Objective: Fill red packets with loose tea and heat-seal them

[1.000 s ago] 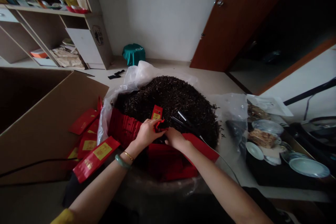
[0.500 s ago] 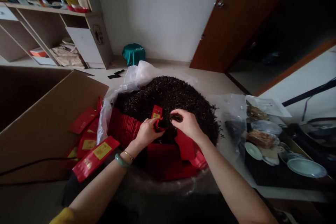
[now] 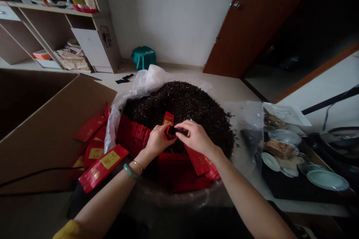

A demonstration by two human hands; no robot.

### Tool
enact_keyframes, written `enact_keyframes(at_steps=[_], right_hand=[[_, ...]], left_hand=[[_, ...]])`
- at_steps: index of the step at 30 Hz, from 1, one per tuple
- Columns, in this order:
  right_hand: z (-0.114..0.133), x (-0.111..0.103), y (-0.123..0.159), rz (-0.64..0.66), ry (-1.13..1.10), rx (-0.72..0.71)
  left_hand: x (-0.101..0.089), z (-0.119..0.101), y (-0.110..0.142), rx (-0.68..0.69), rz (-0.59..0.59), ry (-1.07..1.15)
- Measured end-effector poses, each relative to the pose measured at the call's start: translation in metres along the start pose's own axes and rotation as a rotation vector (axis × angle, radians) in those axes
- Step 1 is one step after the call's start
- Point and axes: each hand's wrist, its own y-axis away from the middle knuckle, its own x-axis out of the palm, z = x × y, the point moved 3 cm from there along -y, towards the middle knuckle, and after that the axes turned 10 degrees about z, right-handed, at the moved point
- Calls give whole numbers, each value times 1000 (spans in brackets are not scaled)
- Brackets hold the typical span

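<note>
My left hand point(image 3: 159, 139) is closed around a small red packet point(image 3: 169, 136), its mouth facing my right hand. Against that mouth, my right hand point(image 3: 194, 134) pinches a dark clump point(image 3: 181, 131) that looks like dried leaves. Just beyond the left fingers, a red packet with a yellow label point(image 3: 168, 116) rests on a large heap of dark dried leaves point(image 3: 179, 97). A tight row of red packets point(image 3: 131, 132) stands left of my left hand. More flat red packets point(image 3: 182, 171) lie below both hands, some partly under my right forearm.
Clear plastic lining point(image 3: 113, 127) surrounds the heap. At left stands a large cardboard box point(image 3: 84, 101), with several labelled red packets point(image 3: 103, 164) beside it. A low table point(image 3: 297, 190) at right carries dishes and bagged goods. A teal-covered stool point(image 3: 143, 58) stands by the wall.
My right hand moved off the packet's mouth to the right, showed dark leaves in its fingers, then came back to the mouth. Red packets under the right forearm shifted. My left hand stayed put.
</note>
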Motion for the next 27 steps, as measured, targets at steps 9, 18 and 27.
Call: enact_keyframes(at_steps=[9,18,27], right_hand=[[8,31,2,342,262,190],[-3,4,-1,57,-76,159],[5,-1,3,-40,118,65]], left_hand=[[4,-6,1,48,133,-72],[4,-3,1,30,52,-97],[2,-2,2,-6,-32,-47]])
